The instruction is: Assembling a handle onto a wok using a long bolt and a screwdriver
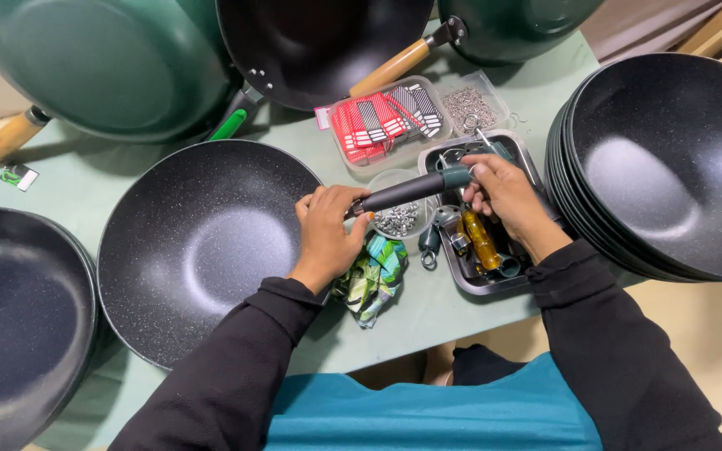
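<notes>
**A:** Which stage does this look like?

**B:** I'd judge it's fitting the handle. The black speckled non-stick wok [202, 246] lies bowl-up on the pale green bench [85, 179], and its dark grey tubular handle [407, 190] juts from the rim at about two o'clock, over a small clear tub of silvery rings [398, 219].

**A:** And the hands?

**B:** The left hand [327, 236] clamps the joint where handle meets rim, its fingers [334, 199] curled tight around the handle's base. The right hand [507, 194] sits at the handle's far end, above the shallow steel tray of tools [530, 163]. Its fingers [480, 169] are pressed together, pinching something small at the handle's teal end cap [456, 176]. Whether that is a ring or a slim tool, I can't tell.

**A:** What would the following move need?

**B:** In my view, a steady left grip so the wok doesn't swivel, and fine work from the right fingertips at the cap. The amber-handled screwdriver [481, 239] lies in the tray at five o'clock from that hand, near enough to grab.

**A:** Anything else close by?

**B:** A crumpled green patterned cloth [371, 280] lies just below the left hand, a clear box of red and grey tags [384, 121] sits at twelve o'clock from the handle, and a stack of black woks [670, 163] stands at three o'clock.
</notes>
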